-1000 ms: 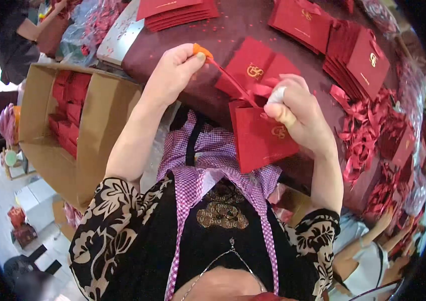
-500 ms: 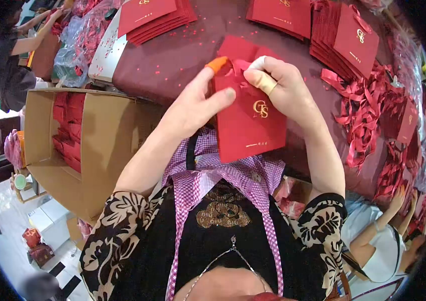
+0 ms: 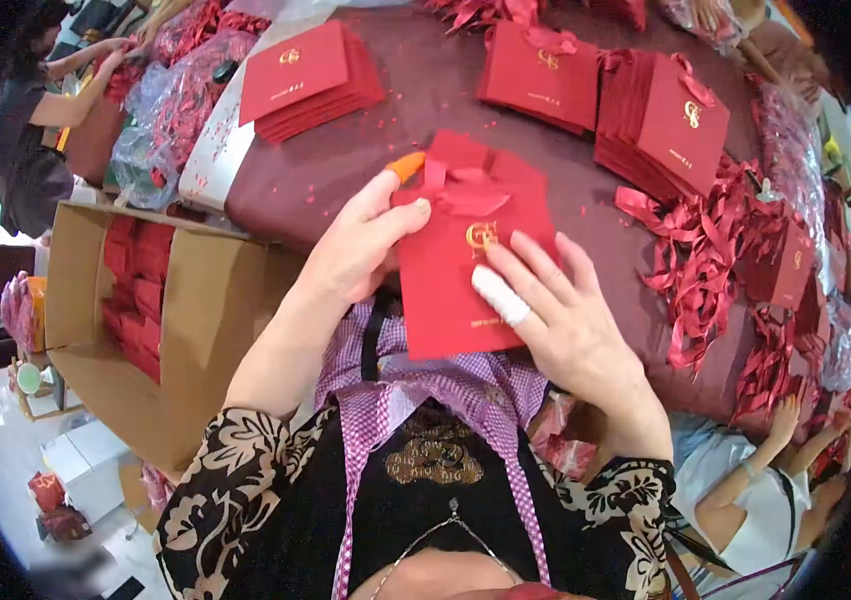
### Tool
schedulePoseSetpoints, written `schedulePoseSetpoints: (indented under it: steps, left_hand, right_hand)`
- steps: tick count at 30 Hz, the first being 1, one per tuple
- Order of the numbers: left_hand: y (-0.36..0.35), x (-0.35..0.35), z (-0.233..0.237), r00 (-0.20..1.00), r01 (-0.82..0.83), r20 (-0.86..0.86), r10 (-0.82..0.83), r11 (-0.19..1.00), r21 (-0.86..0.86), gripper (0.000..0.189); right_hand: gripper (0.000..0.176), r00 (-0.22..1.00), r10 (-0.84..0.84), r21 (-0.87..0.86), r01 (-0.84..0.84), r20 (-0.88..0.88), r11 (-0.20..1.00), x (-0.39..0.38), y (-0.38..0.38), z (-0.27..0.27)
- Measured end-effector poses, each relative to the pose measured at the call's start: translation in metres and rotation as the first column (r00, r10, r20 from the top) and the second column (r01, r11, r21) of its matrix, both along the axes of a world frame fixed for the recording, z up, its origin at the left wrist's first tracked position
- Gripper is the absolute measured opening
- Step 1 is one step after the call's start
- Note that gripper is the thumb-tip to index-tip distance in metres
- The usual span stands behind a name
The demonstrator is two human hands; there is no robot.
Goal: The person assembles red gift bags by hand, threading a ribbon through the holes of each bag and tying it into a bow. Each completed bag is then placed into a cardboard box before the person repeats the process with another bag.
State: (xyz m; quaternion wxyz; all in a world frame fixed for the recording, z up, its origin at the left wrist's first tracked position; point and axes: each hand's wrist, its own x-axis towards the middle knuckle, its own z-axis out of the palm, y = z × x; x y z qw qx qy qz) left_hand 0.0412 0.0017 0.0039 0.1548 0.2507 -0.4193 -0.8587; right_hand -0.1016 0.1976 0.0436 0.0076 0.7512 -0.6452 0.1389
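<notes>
A red paper gift bag [image 3: 450, 275] with a gold logo and a red ribbon bow at its top lies flat at the near edge of the maroon table [image 3: 365, 150]. My left hand [image 3: 360, 245], with an orange cot on the forefinger, grips the bag's top left edge by the bow. My right hand [image 3: 565, 320], one finger wrapped in white tape, rests flat and spread on the bag's lower right part.
Stacks of red bags [image 3: 310, 80] [image 3: 660, 130] lie on the table, with a pile of red ribbons [image 3: 715, 260] at the right. An open cardboard box [image 3: 135, 300] with red bags stands at the left. Other people work at far left [image 3: 30, 150] and lower right [image 3: 745, 480].
The ribbon that my left hand pulled through the bag now sits as a bow. The bag went from held up to flat, and my right hand opened onto it.
</notes>
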Motion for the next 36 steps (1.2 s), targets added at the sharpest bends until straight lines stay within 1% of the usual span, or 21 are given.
schedulePoseSetpoints:
  steps: [1, 4, 7, 8, 9, 11, 12, 14, 15, 16, 18, 21, 23, 25, 26, 27, 29, 30, 31, 34, 36]
  left_hand:
    - [-0.002, 0.001, 0.004, 1.0, 0.01, -0.016, -0.01, 1.0, -0.011, 0.049]
    - [-0.009, 0.0, 0.006, 0.998, 0.027, -0.052, -0.019, 0.988, 0.151, 0.051]
    - [-0.032, -0.005, -0.016, 0.991, 0.102, -0.101, -0.092, 0.99, 0.1, 0.048]
    - [-0.035, -0.006, -0.005, 0.994, 0.11, -0.02, -0.11, 0.994, -0.012, 0.045]
    - [-0.042, -0.008, -0.006, 0.993, 0.114, -0.031, -0.114, 0.993, -0.021, 0.045]
    - [-0.059, -0.012, -0.01, 0.996, 0.003, 0.088, 0.014, 0.982, -0.189, 0.046]
    - [-0.056, -0.019, -0.002, 0.985, -0.085, -0.154, 0.078, 0.995, -0.042, 0.047]
    - [-0.063, -0.032, 0.012, 0.973, -0.154, -0.183, 0.142, 0.987, -0.051, 0.046]
    - [-0.07, -0.041, 0.014, 0.961, -0.191, -0.217, 0.173, 0.98, -0.063, 0.045]
    - [-0.069, -0.049, 0.022, 0.957, -0.25, -0.186, 0.225, 0.96, -0.123, 0.042]
    - [-0.071, -0.07, 0.032, 0.951, -0.304, -0.139, 0.277, 0.919, -0.25, 0.04]
    - [-0.074, -0.096, 0.03, 0.944, -0.33, -0.171, 0.284, 0.766, -0.552, 0.037]
    - [-0.084, -0.115, 0.019, 0.945, -0.317, -0.204, 0.256, 0.56, -0.765, 0.033]
    - [-0.101, -0.134, 0.001, 0.96, -0.241, -0.141, 0.242, 0.459, -0.855, 0.024]
    - [-0.106, -0.143, -0.008, 0.967, -0.189, -0.1, 0.235, 0.395, -0.899, 0.021]
    - [-0.107, -0.15, -0.013, 0.97, -0.201, -0.143, 0.195, 0.316, -0.927, 0.018]
    - [-0.115, -0.164, -0.027, 0.969, -0.233, -0.236, 0.067, -0.049, -0.971, 0.023]
    - [-0.117, -0.171, -0.035, 0.975, -0.216, -0.219, 0.033, -0.083, -0.973, 0.025]
    - [-0.118, -0.179, -0.042, 0.976, -0.212, -0.215, 0.034, -0.074, -0.974, 0.025]
    - [-0.117, -0.195, -0.051, 0.999, -0.036, -0.045, 0.023, -0.31, -0.95, 0.023]
    - [-0.122, -0.205, -0.065, 0.992, 0.1, 0.117, -0.036, -0.307, -0.946, 0.025]
  right_hand:
    - [0.053, 1.0, 0.01, -0.025, -0.01, 0.024, 1.0, -0.001, 0.002, 0.004]
    - [0.051, 0.994, 0.086, -0.053, -0.082, 0.071, 0.995, -0.008, 0.008, 0.016]
    - [0.052, 0.977, 0.18, -0.07, -0.173, 0.11, 0.982, -0.008, 0.006, 0.024]
    - [0.052, 0.974, 0.198, -0.066, -0.192, 0.113, 0.979, -0.011, 0.005, 0.024]
    - [0.053, 0.969, 0.218, -0.062, -0.212, 0.117, 0.975, -0.015, 0.003, 0.026]
    - [0.057, 0.982, 0.156, -0.116, -0.143, 0.111, 0.983, -0.033, -0.006, 0.032]
    - [0.057, 0.967, 0.149, -0.19, -0.11, 0.205, 0.976, -0.048, -0.018, 0.034]
    - [0.052, 0.991, -0.036, -0.398, 0.086, 0.131, 0.913, -0.077, -0.035, 0.046]
    - [0.05, 0.992, -0.034, -0.503, 0.092, 0.123, 0.859, -0.1, -0.053, 0.046]
    - [0.048, 0.964, -0.182, -0.493, 0.255, 0.193, 0.832, -0.103, -0.065, 0.062]
    - [0.047, 0.973, -0.184, -0.629, 0.232, 0.142, 0.742, -0.133, -0.095, 0.068]
    - [0.043, 0.959, -0.274, -0.624, 0.171, -0.072, 0.763, -0.171, -0.131, 0.046]
    - [0.043, 0.946, -0.293, -0.523, 0.179, -0.142, 0.833, -0.188, -0.147, 0.009]
    - [0.037, 0.89, -0.352, -0.401, 0.22, -0.29, 0.889, -0.189, -0.149, -0.024]
    - [0.036, 0.893, -0.346, -0.334, 0.245, -0.289, 0.91, -0.185, -0.148, -0.032]
    - [0.036, 0.884, -0.332, -0.238, 0.263, -0.329, 0.935, -0.182, -0.147, -0.037]
    - [0.04, 0.889, -0.332, -0.034, 0.339, -0.316, 0.94, -0.178, -0.143, -0.041]
    - [0.049, 0.89, -0.349, 0.094, 0.39, -0.294, 0.916, -0.171, -0.143, -0.033]
    - [0.049, 0.891, -0.347, 0.103, 0.39, -0.294, 0.915, -0.171, -0.143, -0.034]
    - [0.059, 0.9, -0.374, 0.289, 0.427, -0.223, 0.857, -0.172, -0.149, -0.032]
    - [0.06, 0.938, -0.332, 0.253, 0.347, -0.103, 0.903, -0.178, -0.151, -0.043]
